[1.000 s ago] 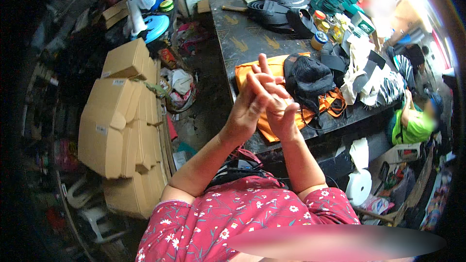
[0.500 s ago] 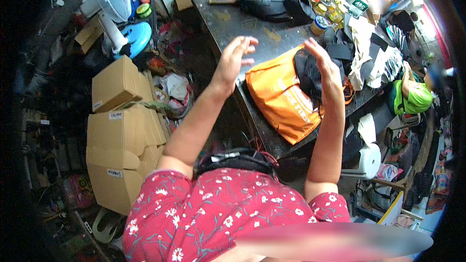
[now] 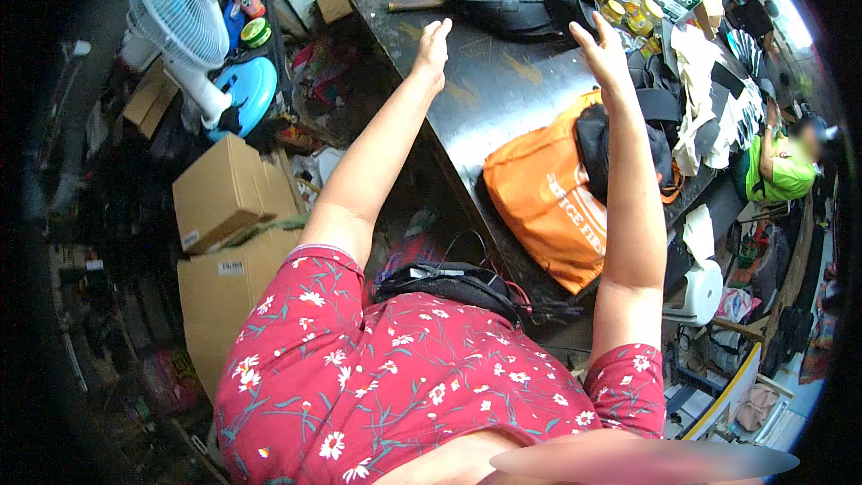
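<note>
L hand (image 3: 432, 58) & R hand (image 3: 606, 58) held well apart over bench (image 3: 476, 112), fingers extended, both empty. Nearest: nested black curved strips (image 3: 507, 11), bench's far side. Prob. best: wrists loose, arms level, clear of orange fabric bag (image 3: 543, 193). Strips' long axis approx. L–R; can't tell front end.

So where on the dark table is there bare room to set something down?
The widest free patch of the dark table lies between the orange bag and the black curved pieces, running to the table's left edge. It is crowded on the right, where jars and white strips sit close together.
</note>
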Demonstrator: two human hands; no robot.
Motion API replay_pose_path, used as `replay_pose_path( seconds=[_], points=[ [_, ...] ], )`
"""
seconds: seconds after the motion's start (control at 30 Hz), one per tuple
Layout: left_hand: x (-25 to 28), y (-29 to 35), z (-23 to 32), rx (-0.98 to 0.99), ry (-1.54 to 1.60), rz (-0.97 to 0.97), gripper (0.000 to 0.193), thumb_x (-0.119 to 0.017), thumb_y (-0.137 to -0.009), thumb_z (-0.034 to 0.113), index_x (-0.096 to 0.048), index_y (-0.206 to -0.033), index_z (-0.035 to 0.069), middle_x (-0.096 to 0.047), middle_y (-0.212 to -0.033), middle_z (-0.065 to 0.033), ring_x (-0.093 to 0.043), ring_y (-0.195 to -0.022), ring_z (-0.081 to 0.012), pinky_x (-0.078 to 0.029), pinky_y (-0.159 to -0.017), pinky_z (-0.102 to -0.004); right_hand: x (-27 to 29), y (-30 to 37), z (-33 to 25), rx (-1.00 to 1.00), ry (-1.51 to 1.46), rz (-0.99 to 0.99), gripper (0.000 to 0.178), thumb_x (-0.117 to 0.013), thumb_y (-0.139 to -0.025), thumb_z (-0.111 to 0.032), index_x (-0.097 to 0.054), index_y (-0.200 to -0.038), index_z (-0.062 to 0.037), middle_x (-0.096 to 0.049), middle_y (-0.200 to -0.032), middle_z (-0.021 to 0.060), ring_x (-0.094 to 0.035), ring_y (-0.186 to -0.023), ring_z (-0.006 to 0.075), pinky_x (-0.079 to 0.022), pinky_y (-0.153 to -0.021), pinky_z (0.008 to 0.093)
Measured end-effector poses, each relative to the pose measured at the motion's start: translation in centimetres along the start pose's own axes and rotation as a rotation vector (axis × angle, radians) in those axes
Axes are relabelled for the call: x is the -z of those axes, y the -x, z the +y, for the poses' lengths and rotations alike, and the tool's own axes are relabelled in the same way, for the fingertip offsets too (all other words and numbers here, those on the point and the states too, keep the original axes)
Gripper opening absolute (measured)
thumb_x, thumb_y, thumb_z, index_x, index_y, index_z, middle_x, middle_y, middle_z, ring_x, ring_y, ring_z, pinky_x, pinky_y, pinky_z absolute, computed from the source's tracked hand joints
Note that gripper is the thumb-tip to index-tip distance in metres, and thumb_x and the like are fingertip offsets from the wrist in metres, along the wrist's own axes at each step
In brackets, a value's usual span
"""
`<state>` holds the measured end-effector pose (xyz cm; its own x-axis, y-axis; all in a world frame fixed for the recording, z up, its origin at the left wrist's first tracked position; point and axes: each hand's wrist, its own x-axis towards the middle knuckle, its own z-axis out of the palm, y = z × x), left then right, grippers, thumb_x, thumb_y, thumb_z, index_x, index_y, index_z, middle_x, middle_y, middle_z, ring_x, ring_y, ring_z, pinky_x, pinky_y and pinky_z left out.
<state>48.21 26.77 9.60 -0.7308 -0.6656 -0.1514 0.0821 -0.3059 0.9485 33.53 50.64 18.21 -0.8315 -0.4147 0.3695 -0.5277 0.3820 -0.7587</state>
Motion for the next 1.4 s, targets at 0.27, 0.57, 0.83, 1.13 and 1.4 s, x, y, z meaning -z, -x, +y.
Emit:
replay_pose_path(
  seconds=[0.27,0.57,0.83,1.13,1.4],
  points=[
    [2.2,-12.6,0.1,0.106,0.117,-0.126,0.082,-0.057,-0.095,0.054,-0.025,-0.157,0.011,-0.016,-0.165,-0.0183,-0.019,-0.15,-0.0396,-0.023,-0.117,-0.0561,-7.6,-12.6,8.6,-0.084,0.495,0.244,0.107,-0.069,-0.076,-0.069,-0.041,-0.145,0.0071,-0.052,-0.137,0.0324,-0.052,-0.128,0.0422,-0.039,-0.11,0.0448],
    [-0.9,-20.1,-1.4,0.201,0.111,-0.236,0.096,-0.041,-0.097,0.066,-0.005,-0.159,0.002,-0.013,-0.165,-0.0213,-0.02,-0.148,-0.0435,-0.025,-0.116,-0.0574,-7.4,-12.9,10.5,-0.418,0.411,0.088,0.067,-0.071,-0.08,-0.058,-0.067,-0.117,-0.0023,-0.069,-0.116,0.022,-0.066,-0.11,0.035,-0.05,-0.095,0.0426],
    [-1.6,-18.1,-3.1,0.265,-0.071,-0.409,0.099,-0.021,-0.094,0.078,-0.034,-0.152,-0.002,-0.037,-0.154,-0.0228,-0.037,-0.14,-0.038,-0.033,-0.112,-0.0503,-13.3,-6.2,-1.2,0.249,0.459,0.148,0.049,-0.071,-0.085,-0.049,-0.061,-0.101,-0.0039,-0.067,-0.1,0.0198,-0.065,-0.092,0.0418,-0.051,-0.078,0.0471],
    [-2.1,-19.9,-4.8,0.391,-0.056,-0.63,0.09,-0.024,-0.097,0.075,-0.045,-0.146,0.003,-0.054,-0.14,-0.0198,-0.053,-0.124,-0.0277,-0.04,-0.106,-0.0413,-20.6,-3.8,-2.4,-0.072,0.793,-0.224,0.051,-0.085,-0.07,-0.03,-0.063,-0.112,-0.0116,-0.048,-0.133,0.0189,-0.056,-0.111,0.0387,-0.058,-0.083,0.0436],
    [-3.8,-23.7,-4.5,-0.13,-0.652,-0.846,0.041,-0.057,-0.1,0.039,-0.069,-0.111,0.002,-0.071,-0.095,-0.0061,-0.063,-0.081,-0.0142,-0.052,-0.072,-0.0314,-20.8,-5.0,0.0,-0.105,0.874,-0.064,0.08,-0.086,-0.068,-0.037,-0.052,-0.129,0.0022,-0.053,-0.129,0.0242,-0.048,-0.12,0.0404,-0.043,-0.104,0.0438]
  ],
)
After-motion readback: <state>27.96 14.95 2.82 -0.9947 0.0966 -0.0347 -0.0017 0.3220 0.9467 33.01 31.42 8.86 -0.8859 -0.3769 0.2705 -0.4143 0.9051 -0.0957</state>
